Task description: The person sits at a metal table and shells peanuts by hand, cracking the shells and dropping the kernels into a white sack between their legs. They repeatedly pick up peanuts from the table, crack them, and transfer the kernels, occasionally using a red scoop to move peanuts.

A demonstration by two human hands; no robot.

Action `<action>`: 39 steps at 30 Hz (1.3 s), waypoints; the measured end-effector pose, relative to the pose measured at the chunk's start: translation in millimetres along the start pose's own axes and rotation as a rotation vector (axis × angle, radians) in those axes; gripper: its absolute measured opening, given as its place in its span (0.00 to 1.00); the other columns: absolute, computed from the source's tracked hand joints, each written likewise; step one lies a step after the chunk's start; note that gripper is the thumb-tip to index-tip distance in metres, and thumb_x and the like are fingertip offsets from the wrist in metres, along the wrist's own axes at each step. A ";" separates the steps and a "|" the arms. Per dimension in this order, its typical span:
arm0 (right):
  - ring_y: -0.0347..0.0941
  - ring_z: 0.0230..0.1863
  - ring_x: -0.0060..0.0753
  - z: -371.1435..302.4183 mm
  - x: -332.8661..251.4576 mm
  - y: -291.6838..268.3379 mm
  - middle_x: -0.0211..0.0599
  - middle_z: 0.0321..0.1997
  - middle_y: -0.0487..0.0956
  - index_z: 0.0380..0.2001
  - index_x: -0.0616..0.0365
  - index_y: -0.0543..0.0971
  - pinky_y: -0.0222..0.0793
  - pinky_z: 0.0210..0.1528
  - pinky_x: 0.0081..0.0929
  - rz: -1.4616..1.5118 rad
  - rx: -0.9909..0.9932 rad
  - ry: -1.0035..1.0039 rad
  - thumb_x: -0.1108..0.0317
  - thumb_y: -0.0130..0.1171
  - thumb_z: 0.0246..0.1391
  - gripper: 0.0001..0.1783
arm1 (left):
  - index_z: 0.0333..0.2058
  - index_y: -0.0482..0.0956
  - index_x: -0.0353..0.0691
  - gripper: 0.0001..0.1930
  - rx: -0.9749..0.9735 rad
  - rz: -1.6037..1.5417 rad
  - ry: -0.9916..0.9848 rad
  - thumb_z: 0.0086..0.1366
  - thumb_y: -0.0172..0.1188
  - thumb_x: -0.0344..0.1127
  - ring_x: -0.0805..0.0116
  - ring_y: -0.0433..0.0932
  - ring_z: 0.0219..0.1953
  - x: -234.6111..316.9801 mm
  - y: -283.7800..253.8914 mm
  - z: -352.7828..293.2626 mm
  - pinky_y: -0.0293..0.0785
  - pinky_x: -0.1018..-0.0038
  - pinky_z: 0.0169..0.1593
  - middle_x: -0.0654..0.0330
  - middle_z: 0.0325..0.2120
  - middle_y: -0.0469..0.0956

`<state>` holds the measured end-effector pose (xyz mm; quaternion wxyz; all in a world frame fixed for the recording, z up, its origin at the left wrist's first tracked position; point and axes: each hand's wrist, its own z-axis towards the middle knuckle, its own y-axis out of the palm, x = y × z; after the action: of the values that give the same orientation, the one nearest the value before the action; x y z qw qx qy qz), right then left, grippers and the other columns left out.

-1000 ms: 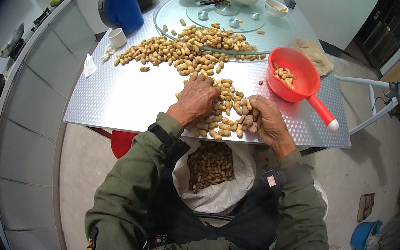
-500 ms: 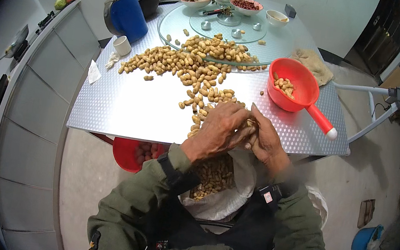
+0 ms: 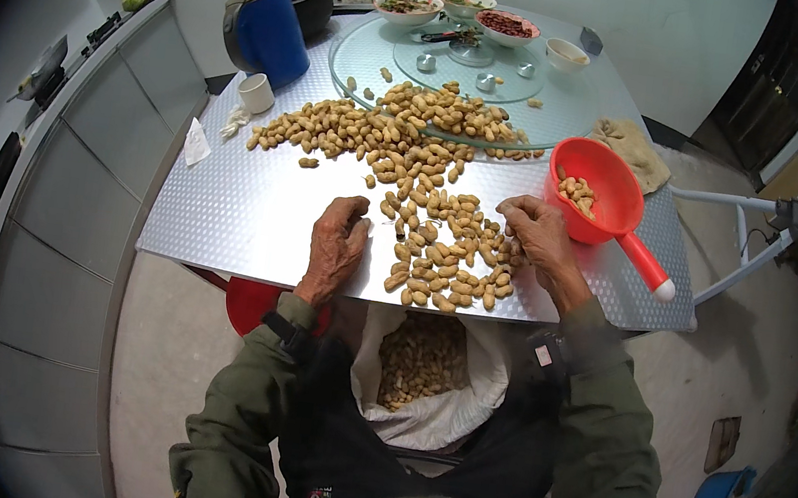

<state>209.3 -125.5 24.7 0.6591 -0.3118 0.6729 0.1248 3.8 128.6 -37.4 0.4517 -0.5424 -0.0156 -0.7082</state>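
Note:
Unshelled peanuts [image 3: 453, 256] lie loosely spread along the near middle of the metal table, trailing from a larger heap of peanuts [image 3: 354, 129] behind. My left hand [image 3: 336, 246] rests at the table's front edge, left of the spread. Its fingers are loosely bent, thumb apart, nothing visible in them. At the right side of the spread is my right hand [image 3: 543, 243], its fingertips drawn together; what they pinch, if anything, is hidden. Close beyond it stands a red dipper [image 3: 622, 203] holding several peanuts. Below the edge, a white sack [image 3: 475, 400] of peanuts sits open between my legs.
A glass turntable [image 3: 580, 102] carries bowls of food [image 3: 408, 10] at the back. A blue jug [image 3: 276, 36], a white cup [image 3: 256, 93] and a crumpled tissue [image 3: 197, 144] stand or lie at left. A tan cloth [image 3: 634, 151] lies behind the dipper. A red basin [image 3: 250, 308] is under the table.
My hands were together over the near peanuts and have moved apart, left hand leftward, right hand toward the dipper. More peanuts now show spread at the front edge.

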 end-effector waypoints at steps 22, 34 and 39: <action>0.83 0.40 0.52 65.1 -8.4 20.2 0.56 0.37 0.86 0.41 0.66 0.84 0.76 0.44 0.46 -0.796 -0.175 -0.104 0.50 0.65 0.52 0.27 | 0.48 0.80 0.31 0.10 -0.014 -0.112 0.026 0.69 0.60 0.25 0.68 0.81 0.43 2.0 1.9 0.6 0.79 0.71 0.49 0.55 0.40 0.83; 0.84 0.44 0.54 54.3 -16.4 64.4 0.50 0.40 0.87 0.46 0.52 0.86 0.78 0.48 0.47 -0.697 -0.149 -0.309 0.54 0.64 0.57 0.19 | 0.46 0.80 0.33 0.11 0.018 -0.096 0.063 0.65 0.59 0.21 0.49 0.83 0.44 0.9 5.4 0.5 0.79 0.60 0.49 0.48 0.40 0.82; 0.83 0.44 0.56 52.7 -22.2 77.6 0.54 0.40 0.86 0.44 0.58 0.85 0.77 0.47 0.50 -0.816 -0.188 -0.303 0.56 0.66 0.55 0.19 | 0.45 0.80 0.32 0.10 0.022 -0.068 0.077 0.66 0.58 0.21 0.48 0.82 0.44 3.4 4.6 0.1 0.78 0.58 0.50 0.48 0.39 0.82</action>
<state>205.2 -29.3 22.1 0.7142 -0.5887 0.3765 -0.0406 6.9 123.9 -36.8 0.4334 -0.5091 -0.0245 -0.7432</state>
